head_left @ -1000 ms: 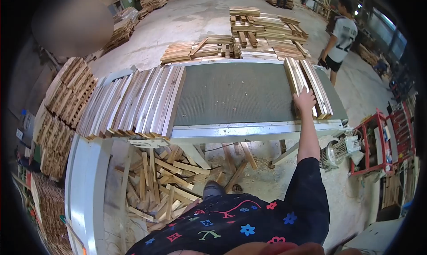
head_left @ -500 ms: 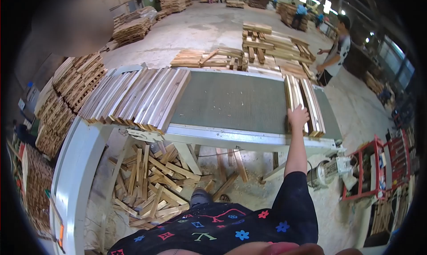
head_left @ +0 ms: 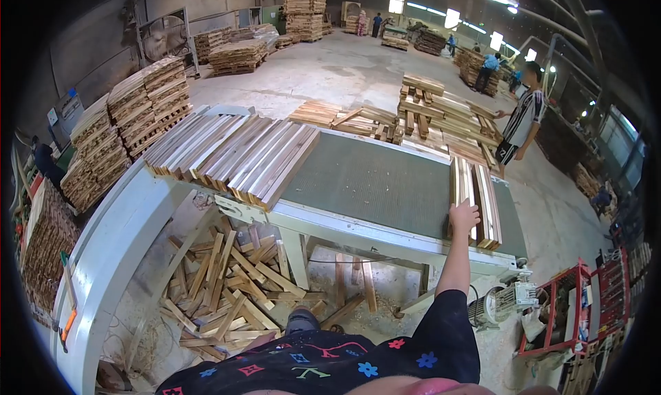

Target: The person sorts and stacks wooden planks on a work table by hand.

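Observation:
On the right part of the green conveyor belt (head_left: pixel 372 181) stands a small group of wooden slats (head_left: pixel 477 199) set on edge, with a narrow gap between them. My right hand (head_left: pixel 465 217) is closed around the near end of the group's left slats. A long row of similar slats (head_left: pixel 234 154) leans side by side on the belt's left part. Down by the lower edge of my dark patterned shirt (head_left: pixel 310 360), a small skin-toned patch (head_left: pixel 259 340) shows, perhaps part of my left hand; its fingers cannot be made out.
Loose offcuts (head_left: pixel 231 278) lie piled under the conveyor frame. Stacked boards (head_left: pixel 441 116) stand behind the belt, near a person (head_left: pixel 525 123) in a striped shirt. A motor (head_left: pixel 502 304) and a red rack (head_left: pixel 558 312) are at the right; a tall wood stack (head_left: pixel 148 102) stands left.
My view has tilted up and shifted, so the belt appears lower. My right hand stays at the right group of slats. The person behind has turned and lowered an arm.

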Tool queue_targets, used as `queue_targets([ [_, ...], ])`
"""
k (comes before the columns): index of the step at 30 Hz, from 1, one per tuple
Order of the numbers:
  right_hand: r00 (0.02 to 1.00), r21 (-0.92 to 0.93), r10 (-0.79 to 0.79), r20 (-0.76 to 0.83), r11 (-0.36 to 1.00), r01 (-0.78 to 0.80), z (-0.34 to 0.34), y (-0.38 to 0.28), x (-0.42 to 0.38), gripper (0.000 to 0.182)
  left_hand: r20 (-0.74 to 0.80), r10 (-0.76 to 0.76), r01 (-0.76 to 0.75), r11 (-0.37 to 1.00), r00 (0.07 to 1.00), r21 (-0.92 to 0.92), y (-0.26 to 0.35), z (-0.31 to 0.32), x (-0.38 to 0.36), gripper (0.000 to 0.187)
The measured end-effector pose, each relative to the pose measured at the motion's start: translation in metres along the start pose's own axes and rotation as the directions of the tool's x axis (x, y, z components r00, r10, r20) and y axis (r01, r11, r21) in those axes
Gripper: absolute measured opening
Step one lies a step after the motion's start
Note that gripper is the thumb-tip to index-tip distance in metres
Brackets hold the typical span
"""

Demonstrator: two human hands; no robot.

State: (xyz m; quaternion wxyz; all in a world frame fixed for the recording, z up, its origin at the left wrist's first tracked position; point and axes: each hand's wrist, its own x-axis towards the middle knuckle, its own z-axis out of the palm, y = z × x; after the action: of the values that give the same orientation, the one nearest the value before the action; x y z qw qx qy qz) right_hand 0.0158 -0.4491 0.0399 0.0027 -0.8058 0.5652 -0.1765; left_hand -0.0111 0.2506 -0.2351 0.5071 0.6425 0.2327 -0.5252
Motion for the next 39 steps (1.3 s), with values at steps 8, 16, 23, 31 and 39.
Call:
queue_targets([
  [8, 1.0, 0.022, -0.015, -0.02, 1.0, 0.015, 0.001, 0.0, -0.003, 0.057, -0.004, 0.009, -0.009, 0.999, 1.0, 0.042, 0.011, -0.005, 0.006, 0.079],
  [16, 1.0, 0.048, -0.015, -0.02, 0.999, 0.015, -0.002, -0.001, -0.006, 0.055, -0.007, -0.003, 0.004, 0.995, 1.0, 0.095, 0.022, -0.004, 0.016, 0.079],
  [23, 1.0, 0.045, -0.012, -0.01, 0.999, 0.013, -0.003, -0.004, -0.008, 0.056, -0.004, -0.001, 0.002, 0.994, 1.0, 0.106, 0.025, -0.007, 0.02, 0.08],
  [31, 1.0, 0.115, -0.013, -0.011, 0.993, 0.014, -0.005, -0.002, -0.007, 0.061, -0.007, 0.031, -0.029, 0.992, 1.0, 0.127, 0.011, -0.001, 0.027, 0.08],
  [39, 0.995, 0.005, 0.023, 0.101, 1.0, -0.024, -0.022, -0.01, -0.007, 0.064, -0.037, 0.11, -0.089, 0.927, 0.993, 0.364, -0.01, 0.023, 0.053, 0.081],
])
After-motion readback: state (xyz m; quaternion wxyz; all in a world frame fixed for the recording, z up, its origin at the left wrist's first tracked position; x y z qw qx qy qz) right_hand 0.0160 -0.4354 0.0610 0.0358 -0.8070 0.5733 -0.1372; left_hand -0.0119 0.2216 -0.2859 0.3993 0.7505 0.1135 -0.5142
